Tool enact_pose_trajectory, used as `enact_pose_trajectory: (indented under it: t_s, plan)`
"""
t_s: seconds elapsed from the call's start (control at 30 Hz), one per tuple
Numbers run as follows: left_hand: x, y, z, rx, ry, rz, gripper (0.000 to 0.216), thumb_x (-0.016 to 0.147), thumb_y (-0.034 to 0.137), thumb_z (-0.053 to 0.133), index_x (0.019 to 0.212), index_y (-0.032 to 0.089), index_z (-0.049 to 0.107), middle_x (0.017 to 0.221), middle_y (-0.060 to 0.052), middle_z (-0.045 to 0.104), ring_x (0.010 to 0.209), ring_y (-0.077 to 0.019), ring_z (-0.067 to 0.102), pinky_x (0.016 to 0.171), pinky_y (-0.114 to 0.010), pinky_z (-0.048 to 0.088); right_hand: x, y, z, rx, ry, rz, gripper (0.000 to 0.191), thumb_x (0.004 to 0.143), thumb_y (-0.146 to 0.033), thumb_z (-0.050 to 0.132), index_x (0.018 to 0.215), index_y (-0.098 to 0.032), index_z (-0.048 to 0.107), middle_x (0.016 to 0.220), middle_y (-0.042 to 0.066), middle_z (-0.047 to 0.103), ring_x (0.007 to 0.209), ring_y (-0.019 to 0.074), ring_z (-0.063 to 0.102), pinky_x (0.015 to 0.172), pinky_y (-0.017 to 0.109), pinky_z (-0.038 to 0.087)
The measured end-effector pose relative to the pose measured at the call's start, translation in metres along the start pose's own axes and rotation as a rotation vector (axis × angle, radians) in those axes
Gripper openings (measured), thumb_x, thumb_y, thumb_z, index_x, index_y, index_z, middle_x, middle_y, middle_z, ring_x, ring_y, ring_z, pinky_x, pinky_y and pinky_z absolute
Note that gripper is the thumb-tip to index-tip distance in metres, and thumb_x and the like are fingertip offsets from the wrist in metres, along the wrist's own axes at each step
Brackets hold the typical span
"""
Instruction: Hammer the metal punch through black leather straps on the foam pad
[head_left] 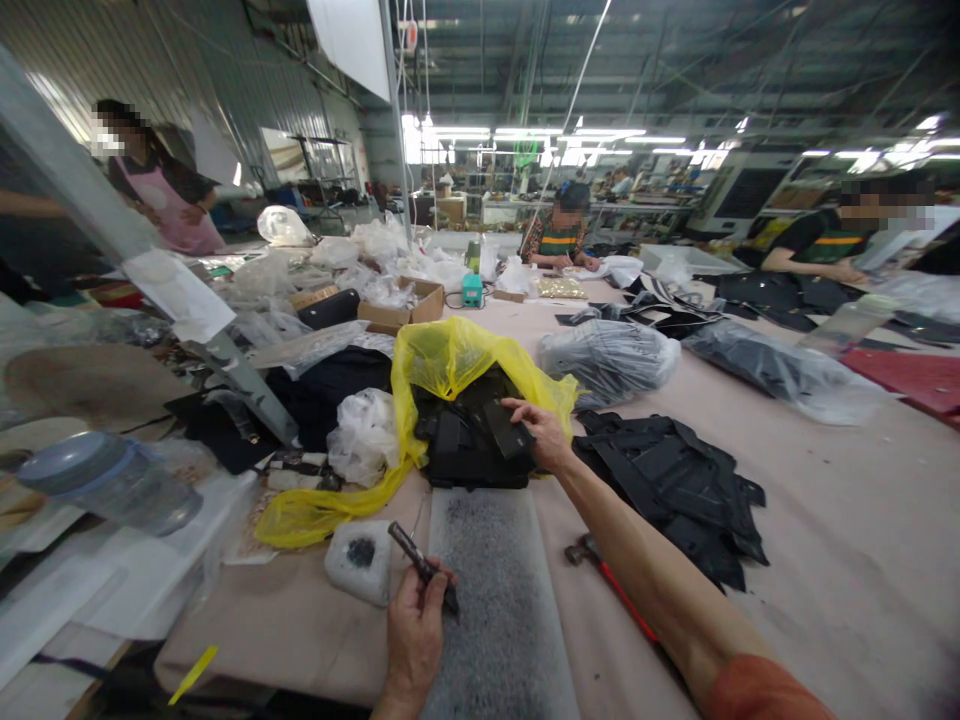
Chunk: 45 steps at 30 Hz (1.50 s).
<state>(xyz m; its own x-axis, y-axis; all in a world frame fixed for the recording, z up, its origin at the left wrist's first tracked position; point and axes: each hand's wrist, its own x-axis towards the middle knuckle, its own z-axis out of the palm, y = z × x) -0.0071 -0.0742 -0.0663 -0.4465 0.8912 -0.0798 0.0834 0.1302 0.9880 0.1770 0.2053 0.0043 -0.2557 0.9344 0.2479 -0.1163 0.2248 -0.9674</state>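
My left hand point(415, 622) is closed around a thin dark metal tool point(421, 566) at the near edge of a grey speckled work slab point(487, 600). My right hand point(541, 432) reaches forward and grips a flat black piece point(508, 428) on a stack of black pieces point(465, 445) lying in an open yellow plastic bag point(442, 365). A white foam block point(358, 560) with a dark spot sits just left of the slab.
A hammer with a red handle point(607, 585) lies under my right forearm. A heap of black cut pieces point(671, 485) lies to the right. Clear bags of dark parts point(607, 360), a cardboard box point(397, 305) and a jar point(112, 480) crowd the table. Other people work at the far side.
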Motion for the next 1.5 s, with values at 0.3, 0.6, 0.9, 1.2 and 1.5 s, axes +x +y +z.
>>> enact_pose_trajectory:
  t_s: [0.3,0.6,0.9,1.2,1.5]
  plan:
    - [0.000,0.000,-0.001,0.019,0.004,0.035,0.035,0.085,0.046,0.058,0.098,0.015,0.066,0.085,-0.009,0.074,0.082,-0.0236,0.071,0.078,-0.033,0.057,-0.001,0.002,-0.003,-0.132,-0.030,-0.066,0.010,0.076,-0.028,0.059,0.068,-0.022,0.063,0.115,0.005,0.067,0.109,0.0212,0.060,0.096,0.038,0.044]
    - [0.000,-0.001,0.000,-0.021,-0.011,-0.014,0.039,0.084,0.049,0.059,0.100,0.015,0.065,0.088,-0.010,0.074,0.085,-0.0245,0.070,0.081,-0.035,0.056,0.006,0.007,0.002,-0.390,0.004,-0.116,0.017,0.080,-0.030,0.052,0.075,-0.024,0.067,0.120,0.004,0.063,0.110,0.0195,0.058,0.099,0.037,0.043]
    - [-0.002,0.000,0.000,-0.038,-0.011,-0.009,0.036,0.086,0.045,0.058,0.103,0.015,0.063,0.088,-0.010,0.073,0.084,-0.0234,0.071,0.080,-0.034,0.057,-0.018,-0.014,0.031,-0.784,-0.032,-0.106,0.028,0.084,-0.025,0.053,0.108,-0.023,0.067,0.119,0.010,0.061,0.114,0.0292,0.047,0.103,0.046,0.030]
    - [-0.003,0.006,0.000,-0.031,-0.004,-0.004,0.035,0.087,0.046,0.056,0.101,0.015,0.063,0.086,-0.009,0.073,0.083,-0.0221,0.070,0.079,-0.033,0.056,-0.041,-0.010,0.091,-1.122,-0.541,-0.120,0.021,0.069,-0.025,0.069,0.087,-0.015,0.066,0.100,0.018,0.064,0.110,0.0334,0.048,0.099,0.046,0.028]
    - [-0.003,0.008,0.000,-0.041,-0.001,0.008,0.034,0.086,0.045,0.057,0.100,0.015,0.063,0.085,-0.009,0.073,0.083,-0.0222,0.070,0.081,-0.033,0.055,-0.007,-0.003,0.072,-0.546,-0.306,0.170,0.027,0.089,-0.032,0.043,0.072,-0.020,0.060,0.066,0.004,0.066,0.065,0.0178,0.061,0.062,0.028,0.048]
